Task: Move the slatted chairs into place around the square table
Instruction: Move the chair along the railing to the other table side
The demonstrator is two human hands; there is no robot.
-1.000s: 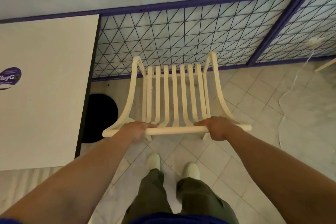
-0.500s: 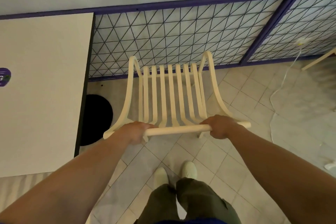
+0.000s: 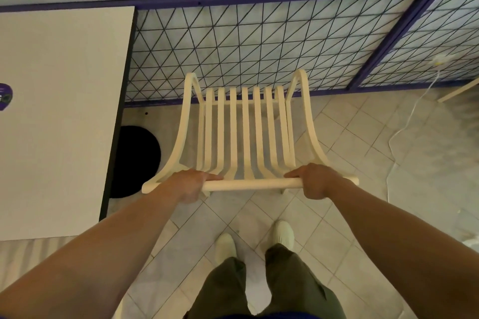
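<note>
On the tiled floor (image 3: 344, 137), right of the square table (image 3: 59, 111), both hands, the left hand (image 3: 190, 184) and right hand (image 3: 315, 180), curl fingers round the slatted chair (image 3: 246, 134)'s near top rail.

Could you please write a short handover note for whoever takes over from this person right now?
The left hand grips the top rail near its left end; right hand grips it near the right end.
The slatted chair is beside the square table's right edge, its seat facing the mesh panel, not the table.
Done: chair in hand. Left: turn it to the table and push it in, minding the white cable on the floor at right.
</note>
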